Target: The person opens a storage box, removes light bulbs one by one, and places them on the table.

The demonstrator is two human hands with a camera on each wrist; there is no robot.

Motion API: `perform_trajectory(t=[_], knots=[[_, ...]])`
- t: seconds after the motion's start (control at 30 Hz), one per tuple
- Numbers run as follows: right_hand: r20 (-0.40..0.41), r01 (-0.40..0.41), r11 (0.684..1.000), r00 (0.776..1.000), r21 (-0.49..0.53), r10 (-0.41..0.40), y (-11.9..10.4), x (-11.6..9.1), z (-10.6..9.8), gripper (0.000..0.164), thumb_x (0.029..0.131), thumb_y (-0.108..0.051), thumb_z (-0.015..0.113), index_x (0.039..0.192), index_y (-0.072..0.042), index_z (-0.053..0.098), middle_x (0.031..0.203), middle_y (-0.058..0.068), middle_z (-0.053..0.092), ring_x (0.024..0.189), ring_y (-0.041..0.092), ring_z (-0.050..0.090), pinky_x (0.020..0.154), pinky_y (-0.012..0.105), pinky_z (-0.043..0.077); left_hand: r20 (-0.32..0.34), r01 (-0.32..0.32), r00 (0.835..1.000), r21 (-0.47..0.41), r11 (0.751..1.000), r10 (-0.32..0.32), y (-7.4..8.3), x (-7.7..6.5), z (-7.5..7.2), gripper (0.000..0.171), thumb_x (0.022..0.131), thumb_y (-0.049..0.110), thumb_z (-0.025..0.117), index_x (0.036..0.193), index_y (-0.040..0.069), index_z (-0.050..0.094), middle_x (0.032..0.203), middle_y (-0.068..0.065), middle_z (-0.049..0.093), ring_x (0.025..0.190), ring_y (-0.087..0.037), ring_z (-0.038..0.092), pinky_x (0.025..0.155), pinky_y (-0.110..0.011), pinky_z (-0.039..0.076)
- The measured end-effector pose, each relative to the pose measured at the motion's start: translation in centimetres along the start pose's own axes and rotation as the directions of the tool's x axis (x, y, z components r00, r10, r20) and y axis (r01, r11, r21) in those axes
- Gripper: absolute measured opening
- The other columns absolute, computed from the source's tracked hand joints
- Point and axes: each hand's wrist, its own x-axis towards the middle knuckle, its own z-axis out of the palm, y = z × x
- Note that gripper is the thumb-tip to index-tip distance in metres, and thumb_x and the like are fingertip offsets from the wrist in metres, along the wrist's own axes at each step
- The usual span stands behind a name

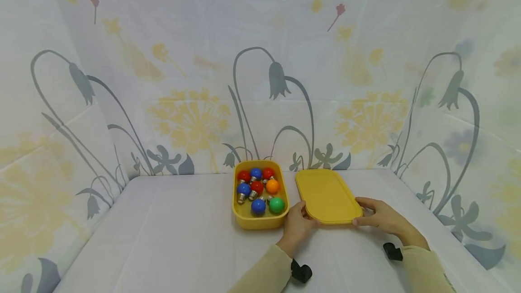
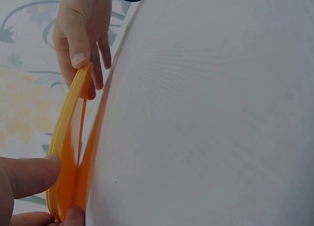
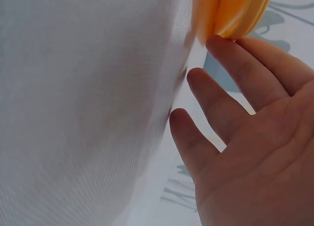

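Observation:
A flat yellow lid point(image 1: 328, 196) with rounded corners is held at its near end, right of the yellow box. My left hand point(image 1: 298, 226) grips the near left corner, thumb point(image 2: 37, 174) on the upper face and fingertips below. The near right corner is pinched by my right hand point(image 1: 384, 219), thumb on top and index finger under the rim; its other fingers point(image 3: 211, 101) are spread below. In the left wrist view, a gap shows between the lid's orange-looking underside point(image 2: 68, 182) and the white table.
Left of the lid stands a yellow box point(image 1: 260, 223) holding several light bulbs with metal screw bases: red point(image 1: 257, 187), blue point(image 1: 258, 206), orange point(image 1: 272, 186) and green point(image 1: 277, 205). A floral-printed curtain point(image 1: 260, 80) rises behind the white table point(image 1: 179, 234) and along both sides.

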Motion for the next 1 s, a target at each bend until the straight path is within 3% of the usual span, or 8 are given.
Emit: perform_trajectory(t=[0.23,0.37,0.47,0.6,0.73,1.0], knots=[[0.013,-0.007,1.000,1.000,-0.006,0.007,0.0,-0.2,-0.1,0.085,0.077,-0.040,0.077,0.138,0.006,0.043,0.140,0.028,0.043,0.130,0.051,0.032,0.099,0.065,0.032,-0.003,0.029,1.000,0.060,0.998,-0.029,0.2,0.0,0.1,0.060,0.072,0.009,0.083,0.126,0.002,0.058,0.108,-0.002,0.065,0.095,-0.014,0.059,0.088,-0.032,0.051],[0.017,-0.014,1.000,1.000,-0.013,0.014,-0.2,-0.2,-0.1,0.084,0.076,-0.040,0.078,0.137,0.007,0.044,0.138,0.028,0.045,0.130,0.051,0.033,0.099,0.066,0.030,0.011,0.050,0.999,0.080,0.996,-0.051,0.4,0.0,-0.2,0.067,0.073,0.018,0.083,0.131,0.002,0.055,0.124,-0.009,0.061,0.115,-0.023,0.055,0.100,-0.039,0.043],[0.017,-0.016,1.000,1.000,-0.016,0.016,-0.2,-0.2,0.0,0.083,0.076,-0.039,0.078,0.136,0.007,0.045,0.135,0.027,0.049,0.129,0.050,0.034,0.099,0.066,0.030,0.027,0.080,0.996,0.094,0.992,-0.083,0.5,0.0,-0.3,0.072,0.075,0.024,0.082,0.135,0.001,0.051,0.137,-0.013,0.052,0.129,-0.030,0.045,0.106,-0.046,0.035],[0.015,-0.008,1.000,1.000,-0.016,0.008,-0.2,-0.2,0.0,0.082,0.076,-0.037,0.078,0.136,0.007,0.045,0.131,0.024,0.054,0.128,0.050,0.036,0.098,0.067,0.030,0.050,0.122,0.990,0.124,0.985,-0.129,0.7,-0.1,-0.3,0.073,0.078,0.032,0.079,0.137,0.002,0.049,0.139,-0.013,0.050,0.129,-0.030,0.044,0.106,-0.047,0.035],[0.014,0.001,1.000,1.000,-0.017,-0.001,-0.3,-0.2,-0.1,0.082,0.077,-0.038,0.078,0.136,0.007,0.045,0.129,0.022,0.056,0.127,0.049,0.037,0.098,0.066,0.031,0.059,0.110,0.991,0.156,0.982,-0.120,1.0,-0.2,-0.5,0.071,0.080,0.034,0.077,0.137,0.002,0.049,0.137,-0.013,0.051,0.126,-0.029,0.047,0.105,-0.046,0.037],[0.021,0.005,1.000,1.000,-0.024,-0.004,-0.2,-0.5,-0.5,0.080,0.079,-0.037,0.076,0.137,0.008,0.044,0.128,0.023,0.057,0.126,0.050,0.038,0.096,0.065,0.034,0.081,0.109,0.990,0.125,0.986,-0.119,1.3,-0.6,-0.8,0.070,0.079,0.032,0.078,0.136,0.002,0.049,0.138,-0.013,0.050,0.127,-0.030,0.046,0.105,-0.048,0.037]])
